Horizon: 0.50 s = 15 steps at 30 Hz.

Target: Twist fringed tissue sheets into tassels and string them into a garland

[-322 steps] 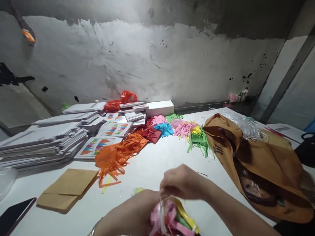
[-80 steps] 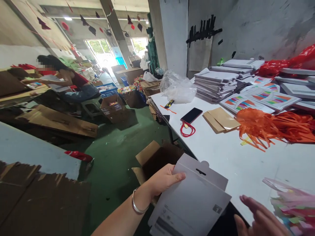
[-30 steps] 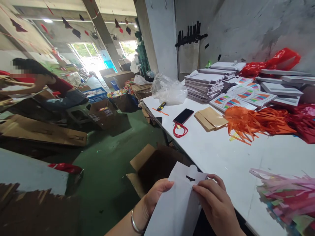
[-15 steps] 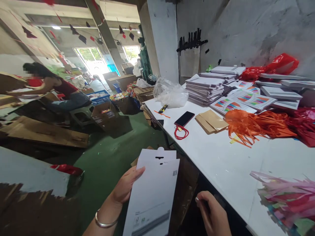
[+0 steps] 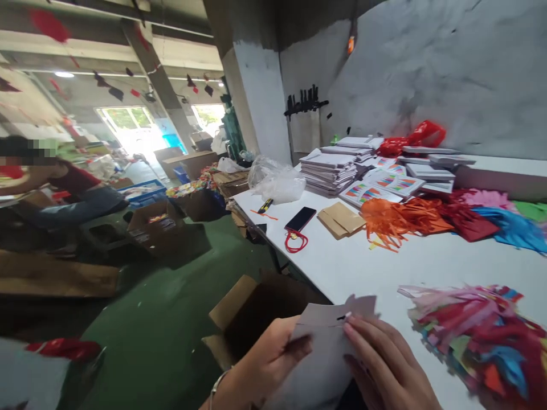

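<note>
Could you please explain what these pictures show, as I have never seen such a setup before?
There is no robot here: a person works with two bare hands. Every picture comes from one camera on that person's head, looking forward and down. The left hand grips a pale card piece, and the right hand touches it near its slot. On the white table lie a phone, a brown envelope, a yellow-and-black cutter, stacked cards, orange strips and a many-coloured bundle. Another person sits at the far left.
</note>
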Tool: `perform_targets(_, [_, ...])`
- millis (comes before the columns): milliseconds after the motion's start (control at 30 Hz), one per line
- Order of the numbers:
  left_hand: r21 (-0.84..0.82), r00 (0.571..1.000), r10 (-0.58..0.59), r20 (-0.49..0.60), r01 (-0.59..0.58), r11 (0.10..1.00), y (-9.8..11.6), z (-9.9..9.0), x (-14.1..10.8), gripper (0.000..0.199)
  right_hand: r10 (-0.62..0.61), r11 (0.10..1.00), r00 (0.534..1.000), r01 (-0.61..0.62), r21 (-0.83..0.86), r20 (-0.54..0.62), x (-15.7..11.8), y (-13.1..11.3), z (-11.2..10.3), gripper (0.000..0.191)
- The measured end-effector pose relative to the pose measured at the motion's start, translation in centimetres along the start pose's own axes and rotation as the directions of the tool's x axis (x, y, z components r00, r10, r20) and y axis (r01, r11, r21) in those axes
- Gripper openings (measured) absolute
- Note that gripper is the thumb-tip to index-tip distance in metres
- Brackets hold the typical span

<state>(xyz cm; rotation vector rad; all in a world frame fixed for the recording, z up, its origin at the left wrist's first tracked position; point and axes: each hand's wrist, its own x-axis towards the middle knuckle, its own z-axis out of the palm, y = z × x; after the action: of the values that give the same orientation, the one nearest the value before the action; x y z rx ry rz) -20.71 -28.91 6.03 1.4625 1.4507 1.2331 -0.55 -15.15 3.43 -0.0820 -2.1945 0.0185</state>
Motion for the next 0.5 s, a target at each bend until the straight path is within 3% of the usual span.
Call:
perform_targets(133, [0.219,0.963,0.179,0.203,-0.223,0.95,2.7,3.4,3.2,0.044,0.16,0.984,0.987,-0.158,-0.08,0.022,-1.8,1.3,-4.2,0.019])
perform_targets(233, [0.283,0.91,0.279,0.307,-0.367,0.886,4.7,5.9,5.1,0.035,0.215,0.975,0.954,-0.197,-0.108,0.207,-3.2,1.9,-7.6,0.018])
perform_targets(333, [0.279,0.862,0.31,0.402,-0.438,0.855,5.8,8.6,7.1,0.029,0.262,0.965,0.896,-0.248,-0.086,0.359,-3.6,2.4,-11.3,0.014])
perform_targets(433, [0.256,0.83,0.427,0.36,-0.528,0.81,5.1,11.6,8.9,0.035,0.4,0.912,0.842,-0.404,-0.068,0.361,-3.8,3.1,-15.2,0.015])
perform_targets(500, [0.269,0.797,0.553,0.243,-0.603,0.751,3.9,13.7,9.9,0.068,0.508,0.861,0.814,-0.49,-0.137,0.282,-4.0,3.4,-17.7,0.018])
